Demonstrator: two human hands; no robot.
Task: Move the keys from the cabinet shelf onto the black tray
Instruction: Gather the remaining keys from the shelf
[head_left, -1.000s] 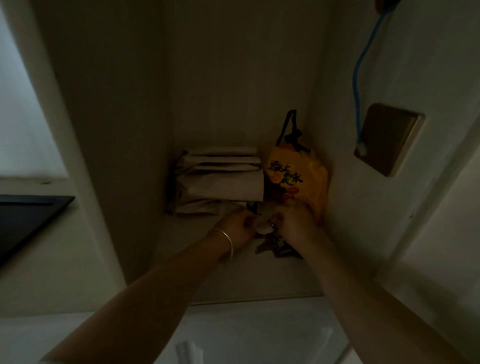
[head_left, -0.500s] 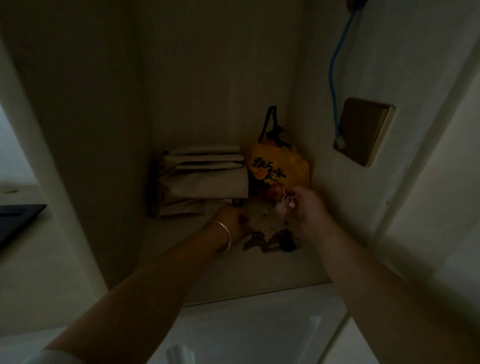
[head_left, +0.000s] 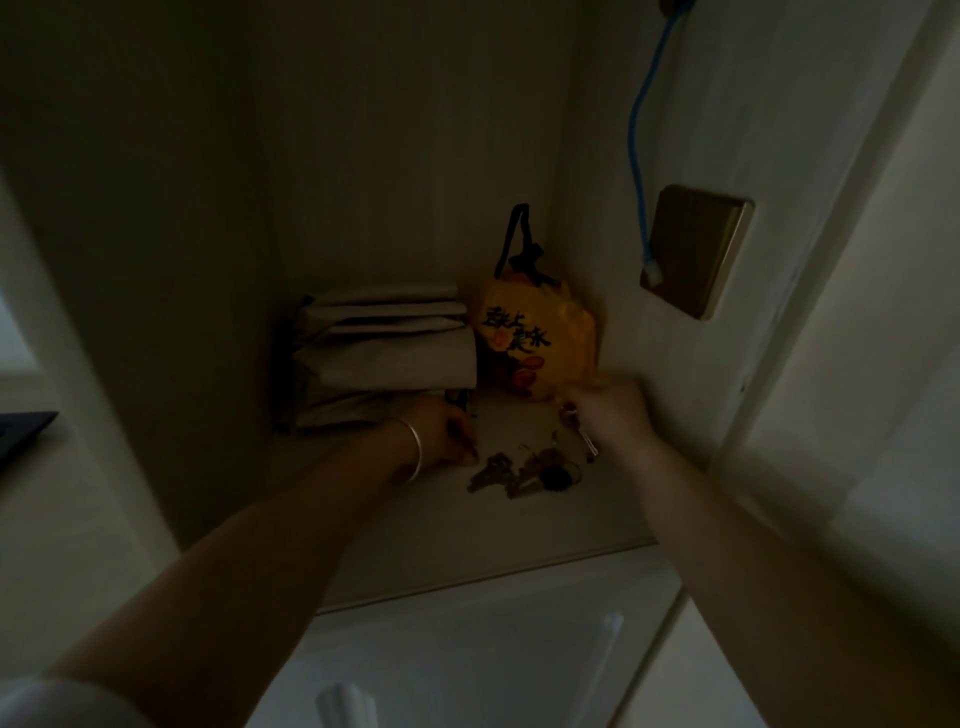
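Cabinet shelf, dim: keys lying in a loose bunch near its middle. Right hand pinching a key or tag raised above the bunch. Left hand beside the keys, fingertips down; grip unclear. Yellow bag behind.

Thin silver bangle on left wrist (forearms bare), pale sleeve edge

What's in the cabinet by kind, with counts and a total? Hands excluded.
Bunch of keys on the shelf: 1 (individual keys too dark to count)
Small item pinched in the right hand, probably a key: 1
Yellow bag: 1
Stack of folded beige bags: 1
Blue cable: 1
Brass wall plate: 1
Total: 6
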